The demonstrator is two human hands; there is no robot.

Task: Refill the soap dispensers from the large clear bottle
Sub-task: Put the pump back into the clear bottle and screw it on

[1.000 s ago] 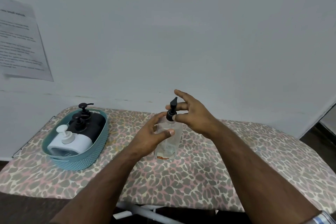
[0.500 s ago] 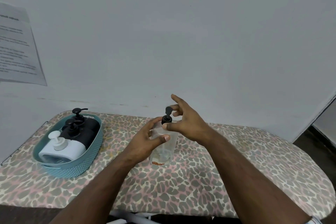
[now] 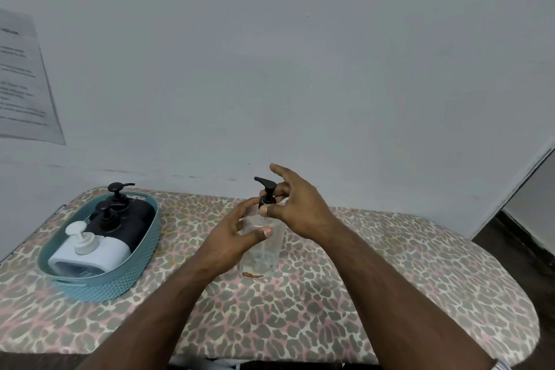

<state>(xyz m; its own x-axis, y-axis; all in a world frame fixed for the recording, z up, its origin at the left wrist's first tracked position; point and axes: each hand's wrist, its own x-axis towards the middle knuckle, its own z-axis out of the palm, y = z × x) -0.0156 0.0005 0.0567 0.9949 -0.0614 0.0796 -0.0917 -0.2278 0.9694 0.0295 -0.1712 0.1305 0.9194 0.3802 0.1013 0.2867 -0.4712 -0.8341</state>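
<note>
Twisting at the pump collar: the right hand (image 3: 297, 207) pinches the black pump head (image 3: 266, 193) of the clear plastic pump bottle (image 3: 264, 245) between thumb and fingertips, with the other fingers fanned out above. The left hand (image 3: 232, 239) wraps the bottle's body from the left side, thumb across the front, holding it upright on the leopard-print padded board (image 3: 390, 273).

Change over the last second: the pump's nozzle now points left, where a second ago it stood nearly end-on to the camera. Both grips look the same as before, and the bottle sits on the same spot on the board. Judgement: the pump top is being turned, most likely unscrewed, so this bottle can be opened. The collar appears seated on the neck, so the opening step is not done.

Bottle contents: nearly empty, only a thin reddish-brown residue at the base, dip tube visible inside.

At the board's left end, well apart from the hands, a teal woven-texture plastic basket (image 3: 132, 276) holds a white pump dispenser (image 3: 93, 252) and two black pump dispensers (image 3: 129, 219), all with pumps on. None looks touched, so the refilling itself appears yet to begin.

Printed paper sheet (image 3: 24, 81) hangs on the wall at left.
</note>
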